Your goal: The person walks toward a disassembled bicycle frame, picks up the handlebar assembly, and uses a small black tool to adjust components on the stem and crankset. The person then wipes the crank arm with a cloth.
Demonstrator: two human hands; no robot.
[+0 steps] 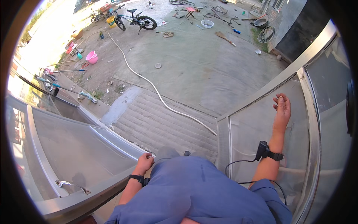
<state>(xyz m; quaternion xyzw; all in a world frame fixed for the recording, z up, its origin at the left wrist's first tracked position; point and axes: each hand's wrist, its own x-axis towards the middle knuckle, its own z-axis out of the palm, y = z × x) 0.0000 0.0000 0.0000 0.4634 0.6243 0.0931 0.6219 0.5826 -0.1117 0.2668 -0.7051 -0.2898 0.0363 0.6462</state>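
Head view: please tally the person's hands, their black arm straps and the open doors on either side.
Left hand and right hand: 2 hands
Left strap and right strap: 2 straps
Left door and right door: 2 doors
Total: 6

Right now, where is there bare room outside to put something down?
The biggest free patch is on the greenish ground cover, between the small pale ring, the broom and the ridged ground. That ridged ground looks bare too, left of the white hose. It's crowded farther off, around the white basin and red stool.
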